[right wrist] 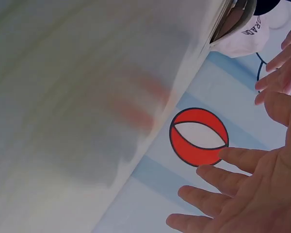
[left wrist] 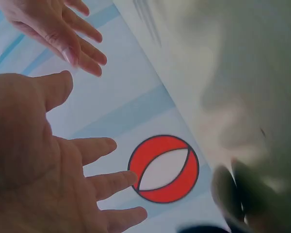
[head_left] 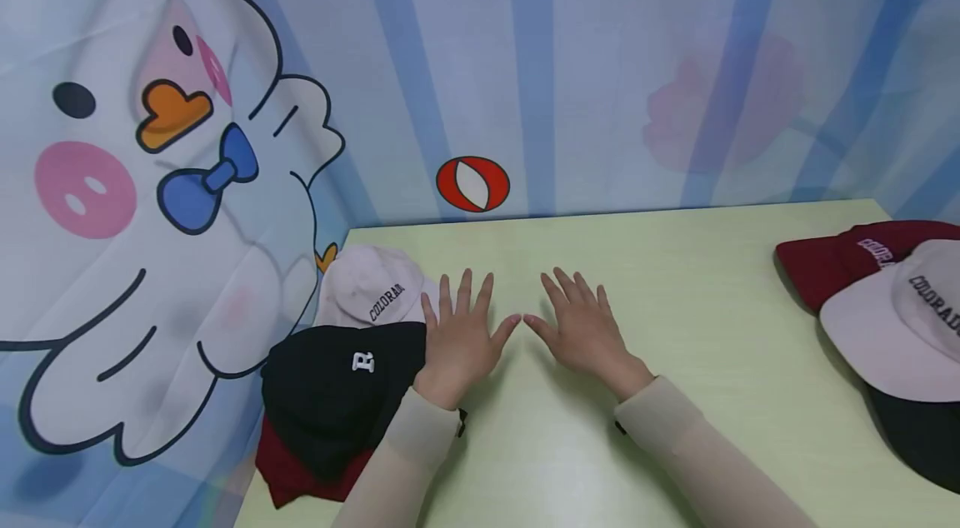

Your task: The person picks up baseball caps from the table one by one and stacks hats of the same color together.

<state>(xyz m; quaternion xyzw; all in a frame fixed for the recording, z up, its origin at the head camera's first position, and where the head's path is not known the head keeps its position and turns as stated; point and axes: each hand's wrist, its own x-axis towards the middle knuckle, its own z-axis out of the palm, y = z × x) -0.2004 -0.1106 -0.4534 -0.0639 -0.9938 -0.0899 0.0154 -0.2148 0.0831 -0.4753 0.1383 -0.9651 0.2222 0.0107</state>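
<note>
1. Left grip (head_left: 463, 345): fingers and thumb straight, spread apart, palm toward the desk (head_left: 697, 303), holding nothing. Right grip (head_left: 587, 336): likewise spread and holding nothing. The thumb tips come very near each other; whether they touch, I cannot tell.
2. Just left of the left grip lies a black cap (head_left: 322, 378) marked R. It rests over a dark red cap (head_left: 281, 470) and meets the near edge of a white cap (head_left: 375, 278), whose brim reaches behind the left fingers.
3. Well to the right of the right grip, a pale cap (head_left: 866, 336) overlaps a maroon cap (head_left: 817, 261) behind it and a dark cap (head_left: 903, 436) on its nearer side. Their far parts run out of view.
4. For taking a cap, a pinch on the brim should serve better than a squeeze on the crown, since soft cloth will probably fold.
5. On either side, the uppermost cap is the sensible first pick: the black one by the left grip, the pale one beyond the right.
6. The left sleeve (head_left: 408, 453) passes close by the black cap; raising that wrist before swinging it left should avoid dragging the cloth.
7. Each grip would best work its own side, so the forearms need not cross.
</note>
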